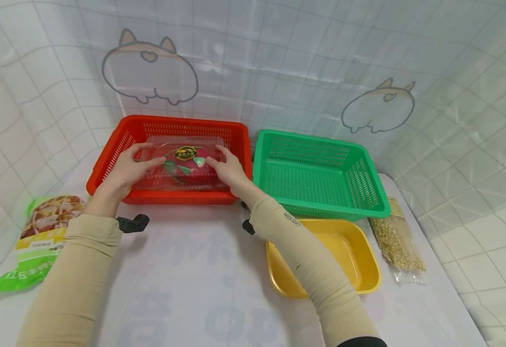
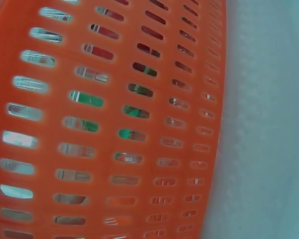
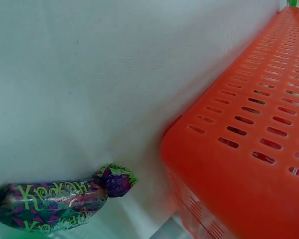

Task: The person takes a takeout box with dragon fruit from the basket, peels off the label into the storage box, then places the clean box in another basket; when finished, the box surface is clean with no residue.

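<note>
A clear plastic box (image 1: 184,169) of red fruit with green tips, a dark round label on its lid, sits inside the red basket (image 1: 183,197). My left hand (image 1: 125,169) grips the box's left end, thumb across the lid. At the opposite end my right hand (image 1: 232,171) holds it the same way, thumb on top. Through the slots of the basket wall (image 2: 112,144) in the left wrist view, bits of green and red show. Both hands are hidden in the wrist views.
Right of the red basket stands a green basket (image 1: 309,180), with a yellow tray (image 1: 367,270) in front. A bag of beige grains (image 1: 393,241) lies far right, a green-and-yellow food packet (image 1: 46,236) far left. A wrapped candy (image 3: 52,204) lies beside the red basket.
</note>
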The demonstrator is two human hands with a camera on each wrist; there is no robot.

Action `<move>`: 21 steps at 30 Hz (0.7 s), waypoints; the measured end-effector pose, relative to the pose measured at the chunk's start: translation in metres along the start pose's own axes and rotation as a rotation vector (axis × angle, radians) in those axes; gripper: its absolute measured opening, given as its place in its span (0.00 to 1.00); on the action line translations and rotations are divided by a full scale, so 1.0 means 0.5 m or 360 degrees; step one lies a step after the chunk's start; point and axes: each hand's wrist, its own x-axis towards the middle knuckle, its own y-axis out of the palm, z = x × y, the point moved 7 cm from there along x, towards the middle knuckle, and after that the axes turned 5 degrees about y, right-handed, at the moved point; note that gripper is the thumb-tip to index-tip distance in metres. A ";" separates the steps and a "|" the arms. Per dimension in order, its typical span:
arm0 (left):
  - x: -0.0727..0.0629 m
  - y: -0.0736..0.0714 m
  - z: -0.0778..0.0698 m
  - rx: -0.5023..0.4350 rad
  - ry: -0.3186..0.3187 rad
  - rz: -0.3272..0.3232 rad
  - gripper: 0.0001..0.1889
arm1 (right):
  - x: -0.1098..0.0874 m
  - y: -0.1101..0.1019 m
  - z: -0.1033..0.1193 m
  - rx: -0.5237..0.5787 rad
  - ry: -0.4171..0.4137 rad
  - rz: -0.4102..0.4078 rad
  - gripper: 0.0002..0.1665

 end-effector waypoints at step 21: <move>-0.003 -0.013 -0.005 0.0035 0.0023 -0.0158 0.42 | -0.003 -0.003 0.003 0.0004 -0.0030 0.0011 0.35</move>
